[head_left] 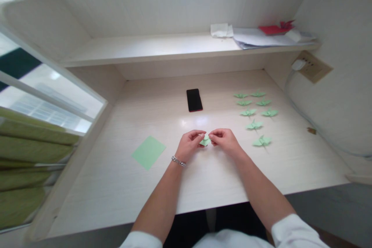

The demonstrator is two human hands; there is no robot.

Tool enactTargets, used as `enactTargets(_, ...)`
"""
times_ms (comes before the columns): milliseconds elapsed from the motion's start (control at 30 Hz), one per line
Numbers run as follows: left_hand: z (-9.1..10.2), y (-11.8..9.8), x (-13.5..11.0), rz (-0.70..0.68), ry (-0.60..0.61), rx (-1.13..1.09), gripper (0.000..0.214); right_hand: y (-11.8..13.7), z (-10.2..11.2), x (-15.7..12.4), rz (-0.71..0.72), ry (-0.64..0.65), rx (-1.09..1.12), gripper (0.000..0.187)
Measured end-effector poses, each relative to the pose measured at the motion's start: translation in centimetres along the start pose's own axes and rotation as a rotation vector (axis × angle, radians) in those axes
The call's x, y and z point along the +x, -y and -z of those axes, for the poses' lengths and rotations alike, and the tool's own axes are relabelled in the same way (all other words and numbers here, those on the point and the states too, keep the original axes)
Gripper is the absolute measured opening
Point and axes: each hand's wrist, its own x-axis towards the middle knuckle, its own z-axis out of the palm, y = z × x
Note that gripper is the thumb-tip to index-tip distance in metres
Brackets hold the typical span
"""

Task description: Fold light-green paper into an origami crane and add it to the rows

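Observation:
Both hands meet over the middle of the pale wooden desk [116,186]. My left hand [189,144], with a bracelet at the wrist, and my right hand [225,142] pinch a small folded piece of green paper [205,140] between their fingertips. Only a bit of the paper shows between the fingers. A flat square sheet of green paper [148,152] lies on the desk to the left of my left hand. Several finished green paper cranes [255,125] are laid out in two rows to the right.
A black phone [194,99] lies face down beyond the hands. The shelf [139,48] above the desk carries white papers [255,38], a tissue and a red paper item [276,28]. A wall socket with a white plug [299,64] and cable sits at the right.

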Motion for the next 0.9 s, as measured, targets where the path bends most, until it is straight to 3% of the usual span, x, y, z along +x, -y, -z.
enactTargets(167, -0.04, 0.17, 0.1, -0.04, -0.023, 0.103, 0.034, 0.06, -0.29, -0.08, -0.004, -0.005, -0.044, 0.023)
enactTargets(900, 0.42, 0.24, 0.03, -0.085, 0.026, 0.066, 0.048, -0.35, -0.61, -0.24, 0.1, 0.0, -0.141, 0.023)
